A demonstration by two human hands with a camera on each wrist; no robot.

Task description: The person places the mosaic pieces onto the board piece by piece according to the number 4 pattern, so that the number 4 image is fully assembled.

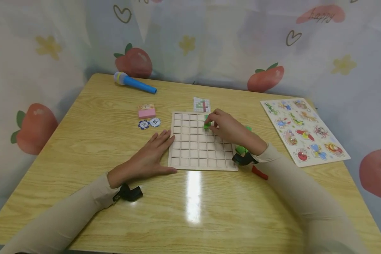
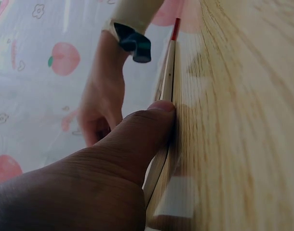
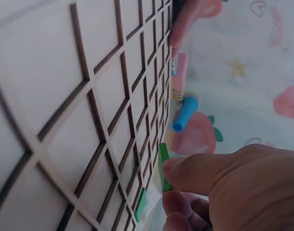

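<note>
My right hand pinches a small green tile between thumb and fingers, over the upper right of a wooden grid board. One more green tile sits in a cell at the board's edge. My left hand rests with spread fingers along the board's left side. In the left wrist view, its thumb touches the board's edge. Behind the board lies a small printed grid card with green and red squares. Loose green pieces lie right of the board, partly hidden by my right hand and wrist.
A red piece lies by my right forearm. Left of the board are a pink block and two poker chips. A blue toy microphone lies at the back left, and an animal puzzle board at the right.
</note>
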